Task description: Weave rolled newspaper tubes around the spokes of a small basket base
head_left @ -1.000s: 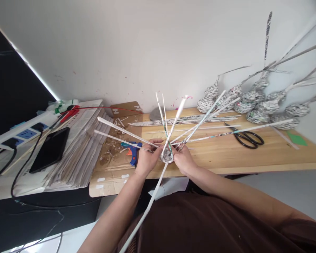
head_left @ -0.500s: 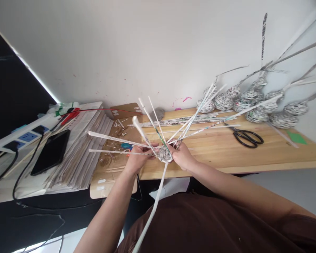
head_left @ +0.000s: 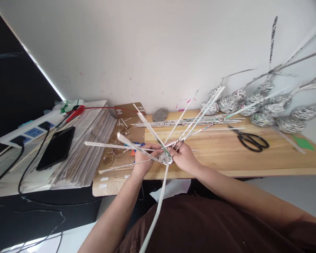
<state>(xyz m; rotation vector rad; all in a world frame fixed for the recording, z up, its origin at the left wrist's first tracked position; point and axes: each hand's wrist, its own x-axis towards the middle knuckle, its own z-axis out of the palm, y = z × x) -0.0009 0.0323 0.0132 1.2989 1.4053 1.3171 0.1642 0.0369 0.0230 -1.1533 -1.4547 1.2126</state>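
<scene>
Between my two hands is a small round weave of rolled newspaper point(head_left: 164, 159), held just above the table's front edge. Long paper tubes fan out from it to the left, up and to the right, and one pale tube point(head_left: 162, 196) trails down over my lap. My left hand point(head_left: 144, 159) pinches the weave's left side, fingers closed among the tubes. On the right side, my right hand point(head_left: 183, 156) grips the weave's rim and the base of several tubes. My fingertips partly hide the weave.
Several gourd-shaped paper weaves point(head_left: 262, 117) stand at the back right, near black scissors point(head_left: 252, 141). A bundle of paper tubes point(head_left: 189, 122) lies by the wall beside a grey stone point(head_left: 160, 114). At left are a newspaper stack point(head_left: 94, 140), a phone point(head_left: 56, 147) and a power strip point(head_left: 28, 131).
The weave has turned a little in my hands, and its tubes have shifted: one at left now points lower, and one upright tube leans right. The whole view has shifted slightly.
</scene>
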